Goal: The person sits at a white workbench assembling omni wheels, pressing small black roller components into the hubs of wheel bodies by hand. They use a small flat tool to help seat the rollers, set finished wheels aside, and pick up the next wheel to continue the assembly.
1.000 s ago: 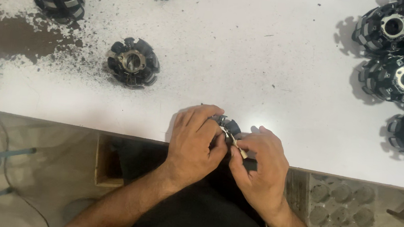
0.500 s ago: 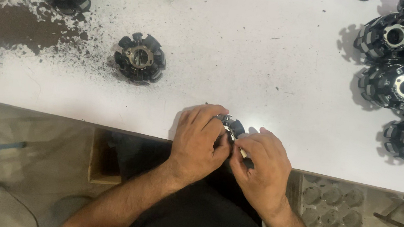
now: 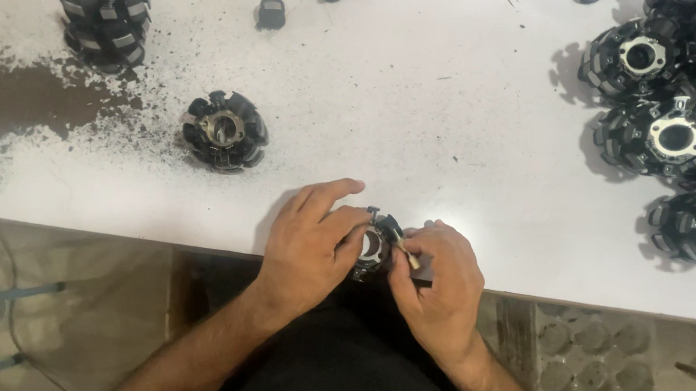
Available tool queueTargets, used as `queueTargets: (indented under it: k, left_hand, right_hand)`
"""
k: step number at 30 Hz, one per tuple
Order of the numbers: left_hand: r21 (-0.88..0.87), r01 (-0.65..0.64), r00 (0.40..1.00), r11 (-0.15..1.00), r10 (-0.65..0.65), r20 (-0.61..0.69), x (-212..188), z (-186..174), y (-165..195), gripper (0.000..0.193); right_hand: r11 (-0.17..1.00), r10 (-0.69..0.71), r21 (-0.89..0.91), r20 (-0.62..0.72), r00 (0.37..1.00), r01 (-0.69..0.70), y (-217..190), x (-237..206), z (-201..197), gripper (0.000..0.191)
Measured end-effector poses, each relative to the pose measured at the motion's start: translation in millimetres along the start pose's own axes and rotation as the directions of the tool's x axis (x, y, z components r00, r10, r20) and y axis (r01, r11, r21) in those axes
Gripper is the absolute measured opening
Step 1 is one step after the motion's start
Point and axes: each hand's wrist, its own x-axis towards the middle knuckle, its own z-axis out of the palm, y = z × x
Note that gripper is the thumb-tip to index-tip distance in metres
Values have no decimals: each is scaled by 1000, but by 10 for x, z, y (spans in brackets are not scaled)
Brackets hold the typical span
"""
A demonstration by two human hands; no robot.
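Starting from the left, there's a stack of finished-looking black wheels (image 3: pixel 101 16) up at about 10 o'clock, sitting next to a big smear of dark dust (image 3: pixel 21 105) on the white table (image 3: pixel 425 117). A single wheel (image 3: pixel 225 130) lies on its own a bit further in, and a couple of loose little black rollers (image 3: pixel 272 12) sit up near 12 o'clock. Right at the table's near edge, around 6 o'clock, the left hand (image 3: pixel 308 247) is curled tight around a small black wheel part (image 3: pixel 376 243), fingers closed on its rim. The right hand (image 3: pixel 441 281) is pinching a thin pale stick-like tool (image 3: pixel 405 252) and poking it at the part's side. Over at 2 to 3 o'clock is a heap of wheels (image 3: pixel 684 110), so I'd guess plenty are still waiting and this one's mid-way. Compared with a second ago the grip looks the same; the view has just drifted so the loose wheel and the stack sit lower in the shot.
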Motion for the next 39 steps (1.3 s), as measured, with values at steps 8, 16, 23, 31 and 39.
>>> queueTargets:
  k: [8, 16, 23, 31, 39]
  left_hand:
    - [96, -161, 982, 982, 150, 111, 46, -111, 26, 14]
    - [-90, 1, 996, 996, 7, 93, 70, -91, 141, 18]
    - [-98, 29, 996, 995, -20, 87, 27, -103, 122, 16]
    - [-102, 40, 996, 994, -31, 88, -2, -89, 89, 15]
    - [-110, 47, 993, 993, -34, 111, -27, -96, 52, 17]
  right_hand:
    - [1000, -19, 10, 47, 999, 19, 56, 33, -23, 20]
    - [989, -147, 33, 33, 989, 146, 119, -30, -36, 22]
    - [989, -148, 10, 33, 988, 148, 90, -105, 39, 25]
    - [992, -126, 22, 25, 992, 126, 93, -126, 54, 25]
    - [989, -142, -32, 29, 989, 143, 99, -130, 65, 27]
